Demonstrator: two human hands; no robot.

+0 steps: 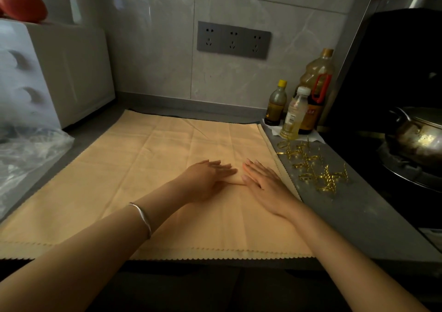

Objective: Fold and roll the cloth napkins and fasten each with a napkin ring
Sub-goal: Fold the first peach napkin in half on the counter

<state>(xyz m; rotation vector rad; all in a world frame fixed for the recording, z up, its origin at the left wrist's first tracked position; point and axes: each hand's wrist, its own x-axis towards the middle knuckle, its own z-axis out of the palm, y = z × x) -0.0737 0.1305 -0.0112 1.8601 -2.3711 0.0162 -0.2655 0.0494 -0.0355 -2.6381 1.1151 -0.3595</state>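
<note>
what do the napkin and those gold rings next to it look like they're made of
The napkin looks like thin woven cloth, matte tan: it shows fold creases and a zigzag-cut edge. The napkin rings look like gold-coloured metal, shiny, with bright glints on thin leaf-shaped bands, though plated or solid can't be told.

napkins (167, 158): stack, count unclear | gold napkin rings (313, 168): cluster, count unclear | bottles (296, 113): 3 | wall sockets (234, 39): 3 | hands (208, 177): 2 | bangle (142, 216): 1 | pot (416, 134): 1

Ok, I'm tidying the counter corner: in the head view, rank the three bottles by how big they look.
1. Brown-capped bottle with red handle, largest.
2. and 3. Yellow-capped dark bottle and white-capped pale bottle look alike; the white-capped one stands nearer the camera, so I won't rank them.
</note>
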